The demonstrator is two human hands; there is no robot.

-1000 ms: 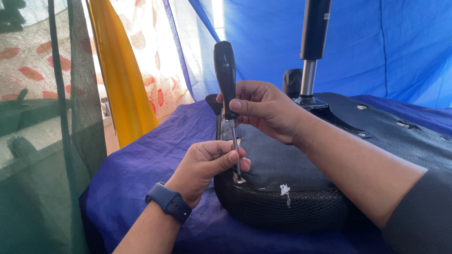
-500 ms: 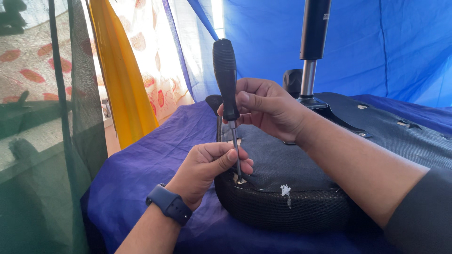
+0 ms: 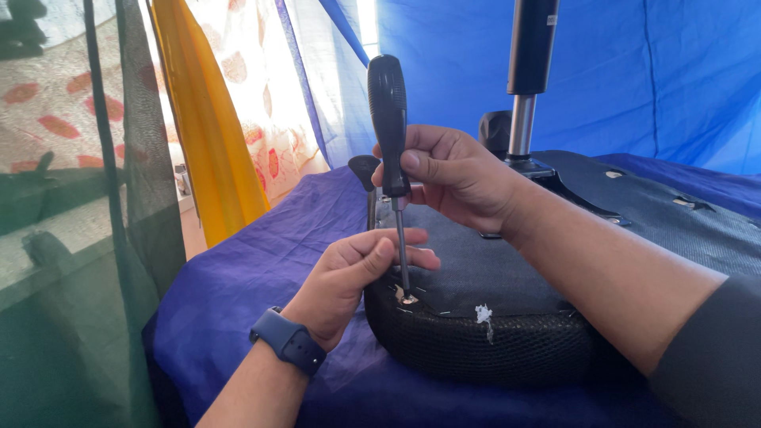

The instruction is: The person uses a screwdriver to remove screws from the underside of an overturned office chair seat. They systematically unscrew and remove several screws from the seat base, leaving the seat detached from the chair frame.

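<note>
Screwdriver (image 3: 390,127) with a ribbed black handle stands nearly upright at the middle of the view, its thin metal shaft running down to a small screw hole (image 3: 407,299) at the near left edge of an upturned chair seat (image 3: 476,349). Right hand (image 3: 453,178) comes in from the right and is closed around the lower end of the handle, thumb laid across its front and fingers wrapped behind, so most of the handle rises free above the grip while the shaft hangs below it. Left hand (image 3: 349,277), with a dark blue watch (image 3: 287,342) on its wrist, rises from the near edge and pinches the shaft between thumb and curled fingers just above the tip; the tip itself sits in the hole just to the right of those fingers. The seat lies on a purple-blue cloth (image 3: 238,293), its black mesh rim facing the viewer and its dark fabric underside facing up, with a small white scrap (image 3: 480,315) stuck near the rim to the right of the hole. Farther back on the seat a metal gas-lift column (image 3: 525,79) stands up from a black plate, and a small black lever (image 3: 365,170) shows just left of the screwdriver. A blue tarp (image 3: 634,71) fills the far right, and yellow (image 3: 198,135) and patterned curtains hang at the far left.
</note>
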